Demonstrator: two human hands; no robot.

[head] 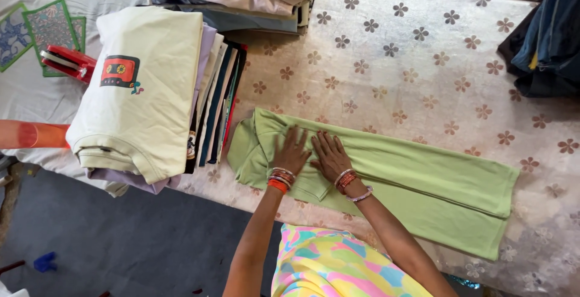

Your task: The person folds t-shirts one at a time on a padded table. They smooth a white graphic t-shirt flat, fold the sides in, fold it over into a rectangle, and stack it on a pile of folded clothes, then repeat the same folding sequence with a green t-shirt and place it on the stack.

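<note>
Left hand (292,150), right hand (330,155): fingers spread flat, pinching nothing | on long folded light-green cotton garment (423,179) | advice: press outward evenly from fingers | floral-covered bench (423,61) beneath.

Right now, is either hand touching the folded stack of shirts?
No: the left hand and right hand both press flat on the green garment.
</note>
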